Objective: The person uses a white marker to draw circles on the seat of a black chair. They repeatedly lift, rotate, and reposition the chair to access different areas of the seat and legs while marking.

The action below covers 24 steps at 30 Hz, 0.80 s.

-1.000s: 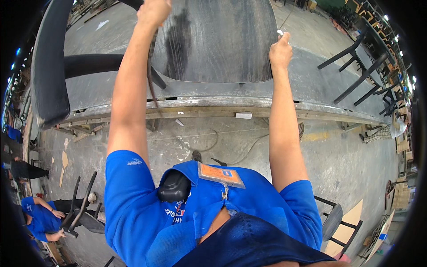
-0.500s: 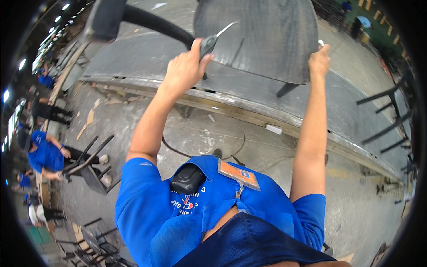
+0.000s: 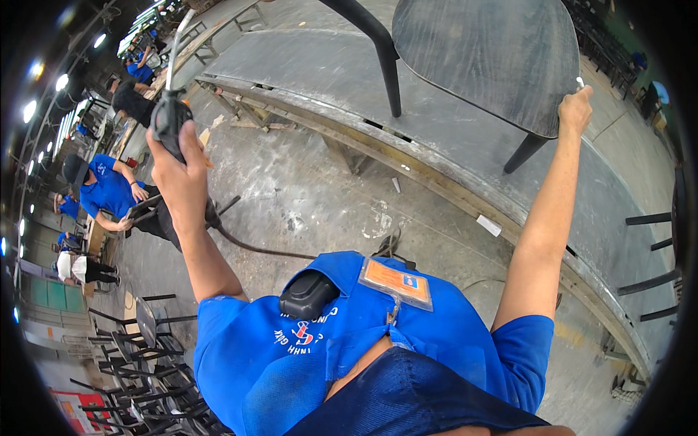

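Note:
Raised at the left, my left hand (image 3: 180,171) is closed around a dark air blow gun (image 3: 171,123) with a long, thin metal nozzle pointing up and away. A dark hose (image 3: 251,249) runs from below that hand toward my body. My right hand (image 3: 574,112) is closed at the right edge of a dark wood-grain chair seat (image 3: 483,58); a small white tip shows above its fingers, too small to name. The black chair, with a leg (image 3: 389,87) at its left, is on the grey worktable (image 3: 305,80). Its far part is cut off by the picture's edge.
Another dark chair (image 3: 658,276) is on the table's right end. A white slip (image 3: 488,225) lies near the table's front edge. At left a co-worker in blue (image 3: 109,189) handles a chair; stacked black chairs (image 3: 138,363) fill the lower left.
My left hand has swung left with the air blow gun, away from the chair seat, and its nozzle now points upward. My right hand remains at the seat's edge. The view has shifted left.

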{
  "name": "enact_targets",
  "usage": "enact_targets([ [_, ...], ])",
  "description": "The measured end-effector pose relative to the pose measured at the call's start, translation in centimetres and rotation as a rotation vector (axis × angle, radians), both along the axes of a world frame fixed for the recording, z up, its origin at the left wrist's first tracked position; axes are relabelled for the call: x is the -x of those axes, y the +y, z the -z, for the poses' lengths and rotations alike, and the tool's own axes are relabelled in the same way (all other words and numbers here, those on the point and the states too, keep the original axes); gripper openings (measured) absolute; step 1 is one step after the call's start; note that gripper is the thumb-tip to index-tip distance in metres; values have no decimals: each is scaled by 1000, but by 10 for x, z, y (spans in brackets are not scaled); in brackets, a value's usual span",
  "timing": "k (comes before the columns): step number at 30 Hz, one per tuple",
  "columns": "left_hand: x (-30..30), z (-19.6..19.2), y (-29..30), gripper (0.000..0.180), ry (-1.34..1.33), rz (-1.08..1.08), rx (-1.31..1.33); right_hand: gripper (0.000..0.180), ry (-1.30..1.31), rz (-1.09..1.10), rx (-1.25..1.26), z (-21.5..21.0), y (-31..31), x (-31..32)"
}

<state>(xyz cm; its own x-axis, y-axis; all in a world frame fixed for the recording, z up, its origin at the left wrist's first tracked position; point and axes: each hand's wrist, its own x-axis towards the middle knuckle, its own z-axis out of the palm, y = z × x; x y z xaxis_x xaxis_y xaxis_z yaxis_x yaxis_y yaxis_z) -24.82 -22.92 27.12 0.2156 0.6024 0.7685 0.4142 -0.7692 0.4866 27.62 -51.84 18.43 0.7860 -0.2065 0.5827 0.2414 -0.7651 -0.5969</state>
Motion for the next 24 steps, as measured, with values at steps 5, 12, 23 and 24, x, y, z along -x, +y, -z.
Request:
enact_targets([
  [5, -14, -18, 3, 41, 311, 149, -93, 33, -78, -42, 66, 32, -4, -43],
  [12, -53, -55, 13, 49, 540, -34, -348, 32, 89, -13, 61, 27, 0, -42],
  [23, -85, 3, 9, 51, 737, 204, -103, 32, 93, -20, 44, 26, 9, -45],
  [24, -90, 12, 4, 53, 638, 581, -8, 33, 84, -11, 47, 27, 9, -51],
])
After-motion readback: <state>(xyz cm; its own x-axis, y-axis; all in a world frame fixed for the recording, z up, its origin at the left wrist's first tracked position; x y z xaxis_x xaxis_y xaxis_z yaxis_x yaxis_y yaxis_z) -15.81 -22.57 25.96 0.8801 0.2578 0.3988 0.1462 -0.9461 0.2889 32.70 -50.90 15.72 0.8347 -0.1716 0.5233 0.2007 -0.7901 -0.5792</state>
